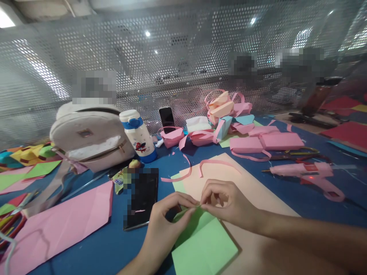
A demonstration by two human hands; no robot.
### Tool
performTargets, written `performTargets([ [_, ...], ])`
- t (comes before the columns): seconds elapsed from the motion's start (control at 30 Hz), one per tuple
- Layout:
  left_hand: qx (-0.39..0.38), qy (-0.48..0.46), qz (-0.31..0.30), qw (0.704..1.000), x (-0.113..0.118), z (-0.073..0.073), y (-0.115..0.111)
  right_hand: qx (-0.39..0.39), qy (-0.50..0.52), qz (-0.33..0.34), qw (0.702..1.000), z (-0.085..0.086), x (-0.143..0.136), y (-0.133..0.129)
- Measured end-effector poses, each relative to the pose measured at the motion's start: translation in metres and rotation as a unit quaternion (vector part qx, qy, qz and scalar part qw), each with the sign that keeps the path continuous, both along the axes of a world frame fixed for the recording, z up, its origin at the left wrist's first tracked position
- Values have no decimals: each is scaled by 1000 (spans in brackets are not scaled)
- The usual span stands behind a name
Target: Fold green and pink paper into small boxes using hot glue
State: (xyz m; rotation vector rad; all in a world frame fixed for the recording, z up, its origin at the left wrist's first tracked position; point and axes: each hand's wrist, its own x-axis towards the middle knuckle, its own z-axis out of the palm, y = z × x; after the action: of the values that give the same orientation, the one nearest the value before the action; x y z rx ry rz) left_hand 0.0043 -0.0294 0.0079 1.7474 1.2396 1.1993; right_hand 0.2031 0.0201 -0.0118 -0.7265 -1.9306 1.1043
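Note:
A folded sheet of green paper (205, 244) lies in front of me, with its far edge lifted between both hands. My left hand (169, 217) pinches that edge between thumb and fingers. Right beside it, my right hand (226, 202) pinches the same edge, fingertips meeting the left ones. Beneath the green piece spreads a large peach paper sheet (258, 202). Pink paper strips (219, 162) curl near the far end of the peach sheet. A dark phone (143, 198) rests on the blue table just left of my left hand.
A pink glue gun (309, 172) and scissors lie at right. Pink folded paper boxes (266, 143) sit behind. A white backpack (88, 133), a bottle (139, 137) and an upright phone (167, 117) stand along the perforated metal screen (177, 49). Pink paper (65, 217) lies left.

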Motion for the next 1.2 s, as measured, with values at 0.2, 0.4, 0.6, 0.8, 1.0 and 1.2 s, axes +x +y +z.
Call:
performTargets([
  [0.2, 8, -1, 5, 1000, 0, 2, 0, 2, 10, -3, 1000, 1, 0, -2],
  [0.4, -53, -2, 14, 999, -1, -5, -1, -9, 23, 6, 1000, 2, 1, 1],
  [0.6, -67, -20, 18, 997, -2, -12, -2, 11, 54, 18, 998, 0, 1, 2],
  [0.8, -80, -27, 21, 996, -1, -10, -2, 39, 89, 30, 995, 2, 2, 0],
  [1.0, -84, -25, 28, 996, -1, -10, -2, 46, 92, 33, 994, 4, 3, 0],
  [1.2, -81, -12, 28, 996, 0, -9, -3, 38, 91, 41, 994, 4, 3, 0],
])
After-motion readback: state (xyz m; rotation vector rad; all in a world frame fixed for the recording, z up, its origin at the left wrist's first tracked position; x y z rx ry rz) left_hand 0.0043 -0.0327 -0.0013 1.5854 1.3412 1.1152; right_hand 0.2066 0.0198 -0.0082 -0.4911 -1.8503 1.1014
